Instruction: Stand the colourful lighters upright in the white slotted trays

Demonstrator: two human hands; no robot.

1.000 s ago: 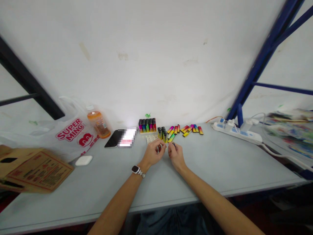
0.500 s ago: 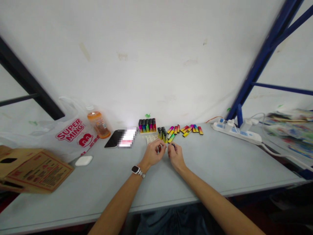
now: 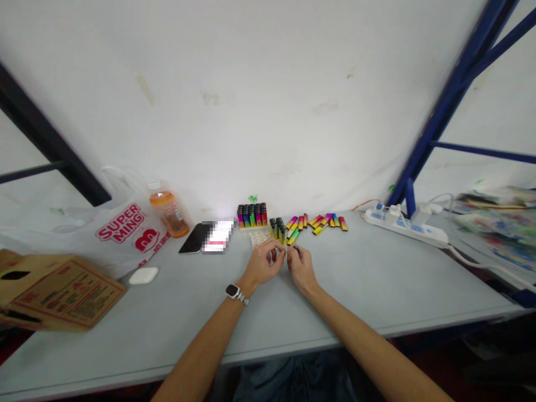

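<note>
My right hand point(image 3: 302, 269) is closed in a fist round what looks like a lighter; only its dark tip point(image 3: 297, 249) pokes out above the fingers. Just left of it, my left hand point(image 3: 264, 263) has thumb and fingers bent together in a pinch, and whatever is between them is hidden. The fingertips of both hands nearly meet. Behind the left hand lies a pale tray with holes point(image 3: 258, 238), partly covered by the hand. Beside that tray stand several dark-topped lighters point(image 3: 278, 228). More rainbow lighters point(image 3: 252, 216) stand upright in a full block by the wall.
Loose colourful lighters point(image 3: 319, 223) lie along the wall to the right. A power strip point(image 3: 404, 229) sits farther right. On the left are a phone point(image 3: 196, 237), an orange bottle point(image 3: 170, 214), a plastic bag point(image 3: 121, 234), a white case point(image 3: 143, 275) and a cardboard box point(image 3: 67, 293).
Almost nothing differs. Both hands stay in the same place with their fingers closed, and the lighters have not moved.
</note>
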